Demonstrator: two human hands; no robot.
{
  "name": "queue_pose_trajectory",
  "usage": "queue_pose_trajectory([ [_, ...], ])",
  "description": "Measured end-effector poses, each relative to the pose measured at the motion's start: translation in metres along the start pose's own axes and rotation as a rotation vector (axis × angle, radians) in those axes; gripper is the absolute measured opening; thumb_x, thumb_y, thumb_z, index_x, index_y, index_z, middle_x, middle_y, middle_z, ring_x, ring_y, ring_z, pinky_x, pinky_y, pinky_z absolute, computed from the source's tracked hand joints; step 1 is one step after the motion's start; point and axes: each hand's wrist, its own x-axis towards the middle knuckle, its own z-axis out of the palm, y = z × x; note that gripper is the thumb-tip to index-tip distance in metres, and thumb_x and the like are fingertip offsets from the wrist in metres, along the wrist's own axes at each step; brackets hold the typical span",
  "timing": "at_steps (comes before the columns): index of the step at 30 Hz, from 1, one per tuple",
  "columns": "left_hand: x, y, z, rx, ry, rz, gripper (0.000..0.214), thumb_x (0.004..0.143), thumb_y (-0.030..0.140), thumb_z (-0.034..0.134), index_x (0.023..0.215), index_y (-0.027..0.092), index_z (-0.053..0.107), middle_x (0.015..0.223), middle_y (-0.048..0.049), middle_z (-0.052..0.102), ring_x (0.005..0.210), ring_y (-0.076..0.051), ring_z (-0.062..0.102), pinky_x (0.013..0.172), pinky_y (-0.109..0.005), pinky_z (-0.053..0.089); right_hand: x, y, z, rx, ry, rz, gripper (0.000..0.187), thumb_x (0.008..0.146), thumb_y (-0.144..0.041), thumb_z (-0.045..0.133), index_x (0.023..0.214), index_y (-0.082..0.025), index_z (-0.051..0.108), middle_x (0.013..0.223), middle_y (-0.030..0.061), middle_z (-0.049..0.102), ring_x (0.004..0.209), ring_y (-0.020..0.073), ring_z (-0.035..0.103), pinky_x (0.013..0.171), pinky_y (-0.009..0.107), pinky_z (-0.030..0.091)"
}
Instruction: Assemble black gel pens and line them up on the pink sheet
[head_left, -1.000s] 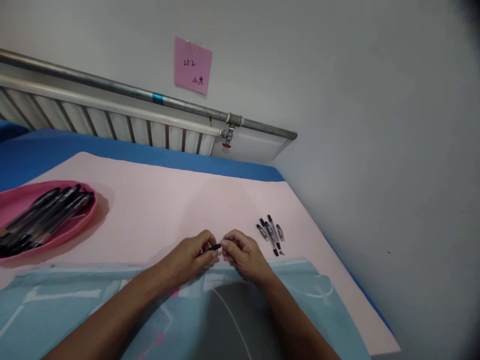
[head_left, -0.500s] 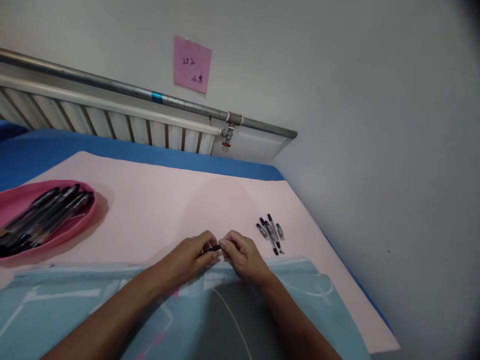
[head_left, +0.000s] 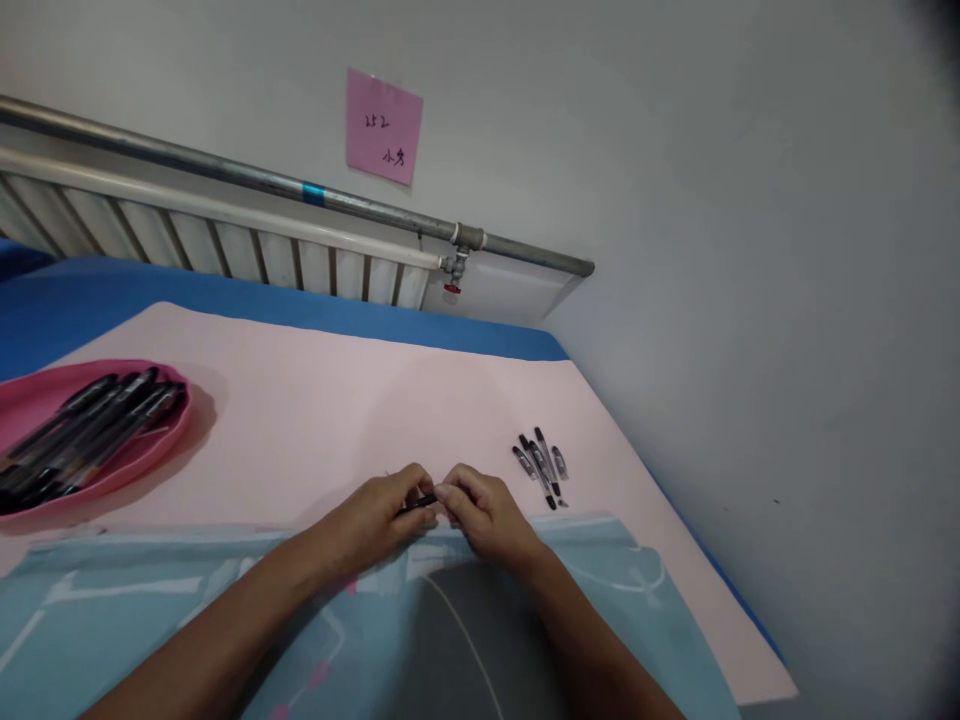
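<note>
Between my two hands is a slim black pen piece, mostly covered by the fingers. My left hand is closed around its left part, thumb along the near side. The thumb and fingers of my right hand pinch its right end. Whether it is a whole pen or only a part, I cannot tell. Right of my right hand, several pen parts, clear barrels and black caps, lie in a small group on the pink sheet.
A pink tray holding many black pens stands at the left on the pink sheet. Light blue patterned cloth covers the near edge. Behind are a radiator, a metal pipe and a wall with a pink note.
My right hand has shifted very slightly left along the black piece, and a little more of the piece shows by my left fingers. The pen parts and tray stay put.
</note>
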Motion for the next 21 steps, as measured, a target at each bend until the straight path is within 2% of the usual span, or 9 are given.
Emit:
queue_pose_trajectory([
  [3, -0.0001, 0.0026, 0.0, 0.044, -0.003, 0.035, 0.016, 0.083, 0.033, 0.04, 0.082, 0.019, 0.049, 0.075, 0.0016, 0.056, 0.069, -0.012, 0.048, 0.061, -0.022, 0.034, -0.0001, 0.0001, 0.0009, -0.012, -0.004, 0.028, 0.033, 0.086, -0.038, 0.041, 0.06, -0.018, 0.044, 0.055, -0.0037, 0.046, 0.055, 0.0084, 0.042, 0.054, 0.021, 0.034],
  [8, -0.0011, 0.0054, -0.0026, 0.08, -0.036, 0.035, 0.023, 0.086, 0.035, 0.036, 0.079, 0.019, 0.051, 0.072, 0.0022, 0.056, 0.064, -0.011, 0.047, 0.06, -0.023, 0.034, -0.0027, -0.0028, 0.0006, 0.068, -0.047, 0.014, 0.015, 0.084, -0.031, 0.045, 0.077, -0.019, 0.049, 0.059, -0.0042, 0.047, 0.057, 0.0088, 0.043, 0.053, 0.02, 0.034],
  [10, -0.0014, 0.0046, -0.0024, 0.089, -0.05, 0.02, 0.026, 0.086, 0.036, 0.034, 0.078, 0.019, 0.051, 0.072, 0.0021, 0.056, 0.063, -0.011, 0.047, 0.06, -0.023, 0.033, -0.0031, -0.0033, -0.0002, 0.048, -0.056, -0.005, 0.014, 0.084, -0.029, 0.044, 0.076, -0.019, 0.049, 0.059, -0.0042, 0.047, 0.057, 0.009, 0.043, 0.054, 0.02, 0.033],
  [16, -0.0011, 0.0025, 0.0019, 0.068, -0.007, -0.003, 0.021, 0.083, 0.04, 0.041, 0.087, 0.02, 0.048, 0.077, 0.0009, 0.058, 0.068, -0.012, 0.05, 0.059, -0.023, 0.035, 0.0, 0.0017, 0.001, -0.065, -0.011, 0.005, 0.026, 0.084, -0.035, 0.045, 0.064, -0.018, 0.047, 0.056, -0.0041, 0.047, 0.056, 0.0092, 0.042, 0.054, 0.021, 0.032],
  [21, -0.0012, 0.0063, 0.0009, 0.086, -0.027, 0.047, 0.019, 0.086, 0.033, 0.036, 0.086, 0.02, 0.049, 0.082, -0.0011, 0.059, 0.074, -0.014, 0.051, 0.065, -0.025, 0.037, 0.0006, 0.0018, 0.002, -0.049, -0.004, 0.045, 0.037, 0.087, -0.04, 0.037, 0.058, -0.018, 0.044, 0.054, -0.0034, 0.045, 0.055, 0.0091, 0.043, 0.054, 0.021, 0.033],
])
